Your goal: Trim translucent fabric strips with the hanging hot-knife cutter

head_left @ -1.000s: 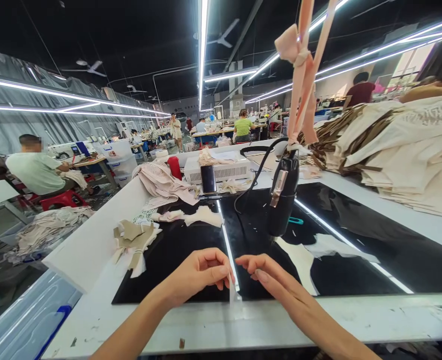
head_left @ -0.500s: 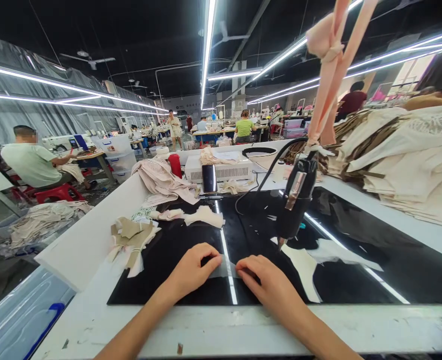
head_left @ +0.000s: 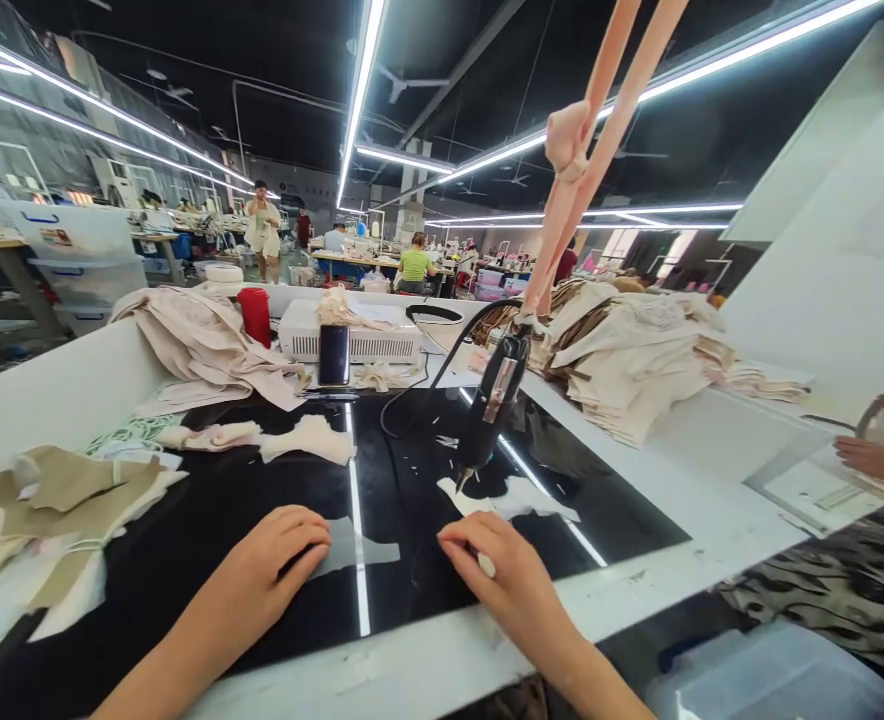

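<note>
Under my left hand (head_left: 262,570) lies a thin, translucent piece of interlining (head_left: 352,550), pale grey against the glossy black table (head_left: 209,530). It lies flat, its left end pinned beneath my fingers (head_left: 308,550) and its narrower right end reaching across the bright light stripe. In my right hand (head_left: 502,580), curled closed on the table, a small white stick-like piece (head_left: 485,565) pokes out between the fingers.

My left hand (head_left: 266,572) lies palm down, fingers (head_left: 308,548) stretched flat and close together, pointing forward and to the right, forearm running back toward my lower left. My right hand (head_left: 498,575) rests knuckles up, fingers (head_left: 463,532) curled loosely inward toward the left, wrist angled back to my lower right. The hands are apart.
</note>
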Demonstrator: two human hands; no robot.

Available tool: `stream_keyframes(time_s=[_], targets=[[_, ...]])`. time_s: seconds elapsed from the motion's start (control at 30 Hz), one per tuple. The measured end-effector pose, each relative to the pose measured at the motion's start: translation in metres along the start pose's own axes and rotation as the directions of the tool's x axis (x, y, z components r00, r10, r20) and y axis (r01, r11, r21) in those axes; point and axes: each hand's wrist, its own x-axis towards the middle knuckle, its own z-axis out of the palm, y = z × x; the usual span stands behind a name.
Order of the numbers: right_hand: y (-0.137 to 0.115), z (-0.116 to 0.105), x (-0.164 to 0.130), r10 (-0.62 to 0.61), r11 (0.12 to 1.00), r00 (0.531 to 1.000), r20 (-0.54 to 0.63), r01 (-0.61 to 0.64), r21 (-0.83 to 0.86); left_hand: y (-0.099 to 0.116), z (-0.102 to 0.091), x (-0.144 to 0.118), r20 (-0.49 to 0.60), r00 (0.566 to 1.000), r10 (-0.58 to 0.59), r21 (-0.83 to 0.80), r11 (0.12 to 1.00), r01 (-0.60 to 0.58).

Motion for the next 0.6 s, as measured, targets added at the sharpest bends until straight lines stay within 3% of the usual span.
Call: stream_keyframes(time_s=[0.13, 0.27, 0.6], targets=[[0.056, -0.041, -0.004, 0.132, 0.985, 0.982, -0.137, -0.146, -0.097, -0.004, 0.003, -0.002, -0.017, 1.000, -0.022, 0.011, 1.000, 0.022], [0.092, -0.055, -0.003, 0.164, 0.969, 0.975, -0.147, -0.187, -0.161, -0.007, 0.004, -0.002, -0.044, 0.999, -0.008, 0.027, 1.000, 0.009], [0.092, -0.037, 0.008, 0.111, 0.969, 0.993, 0.024, -0.103, -0.223, -0.004, 0.001, -0.001, -0.077, 0.997, 0.030, 0.089, 0.996, -0.023]])
